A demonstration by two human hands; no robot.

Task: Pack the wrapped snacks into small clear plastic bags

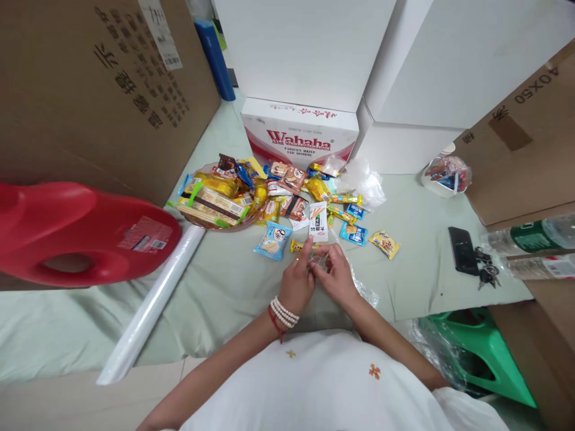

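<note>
My left hand [297,280], with beaded bracelets and a red cord at the wrist, has its index finger pointing forward and its other fingers curled. My right hand [338,274] is pinched closed against it. Between the fingertips is a crinkled piece of clear plastic [318,260], mostly hidden. Just beyond my hands lies a white snack packet [318,220] picturing sticks. Around it are a light-blue wafer packet [272,240], blue packets [353,233], a yellow cookie packet [385,244] and several other wrapped snacks. A glass plate [214,225] piled with snacks stands at the left.
A white Wahaha carton [300,134] stands behind the snacks, with crumpled clear plastic [366,182] beside it. A red jug [90,233] and a long plastic roll [153,305] are at left. At right are a small bucket [444,190], a phone [462,250], keys [489,272] and bottles [534,236].
</note>
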